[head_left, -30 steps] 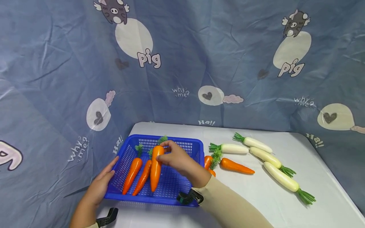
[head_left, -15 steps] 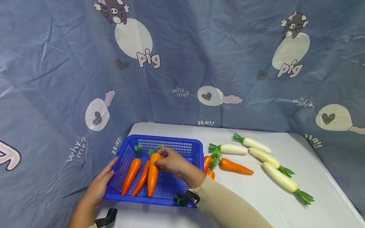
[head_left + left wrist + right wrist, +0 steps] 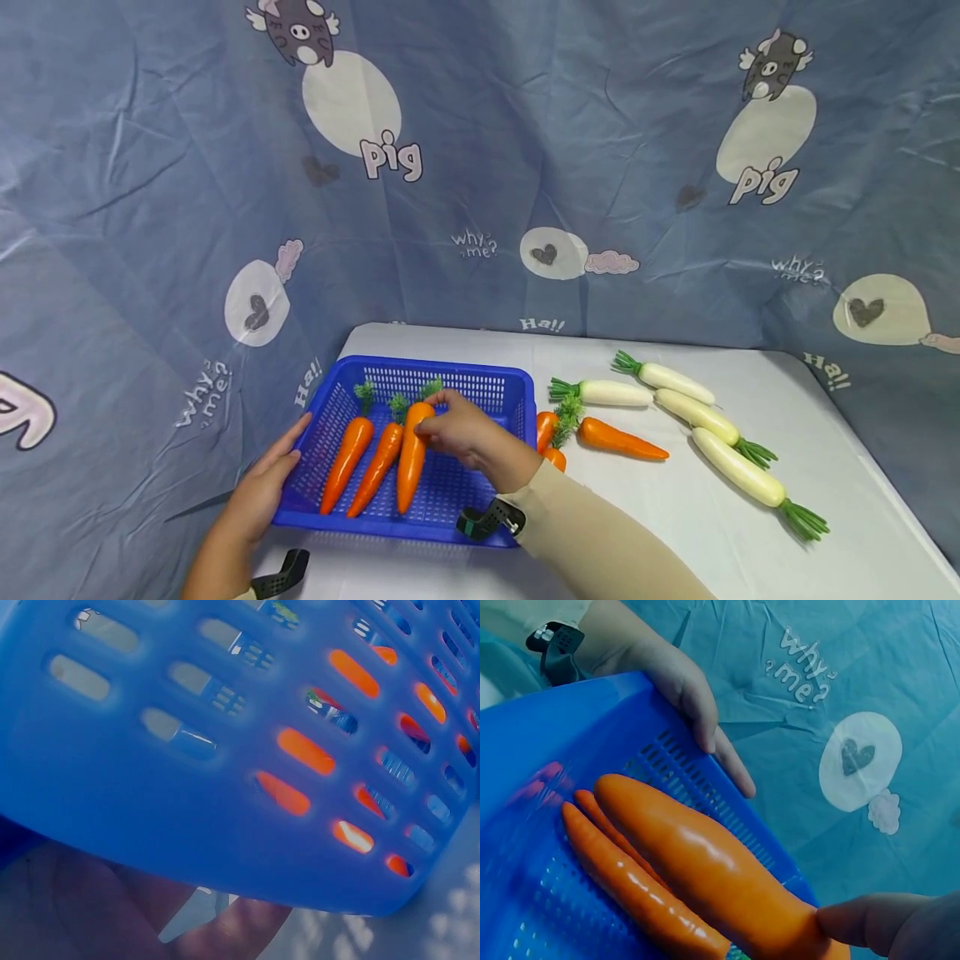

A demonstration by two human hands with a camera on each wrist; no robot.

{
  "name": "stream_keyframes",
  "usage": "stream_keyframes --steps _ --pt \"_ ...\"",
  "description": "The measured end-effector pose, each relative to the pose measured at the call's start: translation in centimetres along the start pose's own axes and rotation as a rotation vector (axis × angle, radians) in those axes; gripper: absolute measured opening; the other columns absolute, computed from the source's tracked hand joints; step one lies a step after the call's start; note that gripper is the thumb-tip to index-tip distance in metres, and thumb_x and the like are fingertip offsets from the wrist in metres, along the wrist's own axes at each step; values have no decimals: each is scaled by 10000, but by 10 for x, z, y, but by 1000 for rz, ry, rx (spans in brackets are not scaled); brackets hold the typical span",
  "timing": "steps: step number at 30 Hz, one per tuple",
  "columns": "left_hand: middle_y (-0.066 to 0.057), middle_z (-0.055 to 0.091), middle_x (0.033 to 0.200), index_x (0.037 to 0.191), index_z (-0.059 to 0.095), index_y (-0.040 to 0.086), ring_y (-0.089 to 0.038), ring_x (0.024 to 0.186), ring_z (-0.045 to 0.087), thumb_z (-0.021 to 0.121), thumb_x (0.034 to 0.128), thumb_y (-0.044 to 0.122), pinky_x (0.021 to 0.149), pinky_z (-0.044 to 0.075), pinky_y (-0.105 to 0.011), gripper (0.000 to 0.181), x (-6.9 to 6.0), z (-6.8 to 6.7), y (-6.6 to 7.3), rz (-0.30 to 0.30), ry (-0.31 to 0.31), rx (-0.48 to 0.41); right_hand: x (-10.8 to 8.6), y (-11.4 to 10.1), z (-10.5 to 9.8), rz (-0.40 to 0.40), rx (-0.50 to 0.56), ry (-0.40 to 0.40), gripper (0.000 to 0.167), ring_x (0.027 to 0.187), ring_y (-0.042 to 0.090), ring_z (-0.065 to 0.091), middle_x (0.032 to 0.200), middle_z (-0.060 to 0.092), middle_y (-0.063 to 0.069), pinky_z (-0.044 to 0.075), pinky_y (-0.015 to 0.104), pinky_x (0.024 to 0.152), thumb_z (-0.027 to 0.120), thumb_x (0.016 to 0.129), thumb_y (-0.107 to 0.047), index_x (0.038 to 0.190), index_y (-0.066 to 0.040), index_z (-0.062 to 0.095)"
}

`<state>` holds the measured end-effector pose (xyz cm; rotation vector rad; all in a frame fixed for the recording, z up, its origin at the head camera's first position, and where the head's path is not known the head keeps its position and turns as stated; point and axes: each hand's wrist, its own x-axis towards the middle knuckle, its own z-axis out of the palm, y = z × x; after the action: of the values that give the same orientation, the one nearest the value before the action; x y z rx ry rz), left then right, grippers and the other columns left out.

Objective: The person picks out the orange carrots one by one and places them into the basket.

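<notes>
In the head view, a blue plastic basket holds several carrots. My right hand pinches one thick carrot near its leafy top, thumb on the near side, its tip pointing toward me. A middle carrot and a left carrot lie beside it, tops away from me. My left hand rests against the outside of the basket's left rim with its fingers straight. In the right wrist view, my thumb presses the held carrot; the other fingers are hidden.
Right of the basket, another carrot lies on the white table, next to partly hidden carrots. Several white radishes with green tops lie farther right. A blue patterned cloth hangs behind the table and along its left side.
My right hand has lowered the carrot toward the basket floor, first leftward over the middle carrot, then slightly right beside it. The left hand stays at the rim.
</notes>
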<state>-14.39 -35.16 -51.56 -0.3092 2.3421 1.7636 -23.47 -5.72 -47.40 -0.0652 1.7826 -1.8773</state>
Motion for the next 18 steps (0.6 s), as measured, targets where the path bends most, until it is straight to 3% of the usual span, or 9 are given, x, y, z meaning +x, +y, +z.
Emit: stream_keyframes --steps 5,11,18 --pt "-144 -15 1767 1690 134 334 -436 1584 89 243 1146 236 1220 147 -669 564 0 0 0 -17 -4 -6 -2 1 -1 38 -8 0 398 914 290 704 1176 618 196 625 474 791 687 909 53 1255 -42 518" --pt "-187 50 1755 1694 156 282 -446 1552 189 257 1146 224 1161 287 -570 559 -1 1 0 30 3 34 -1 3 -2 49 -18 15 385 886 282 701 1153 622 195 628 479 761 678 923 42 1256 -44 507" --pt "-188 61 1753 1693 158 291 -426 1539 205 266 1151 249 1074 345 -403 555 -3 0 0 33 -5 30 -2 4 -3 67 23 25 497 1068 426 664 1211 580 211 602 554 856 631 924 37 1386 -2 454"
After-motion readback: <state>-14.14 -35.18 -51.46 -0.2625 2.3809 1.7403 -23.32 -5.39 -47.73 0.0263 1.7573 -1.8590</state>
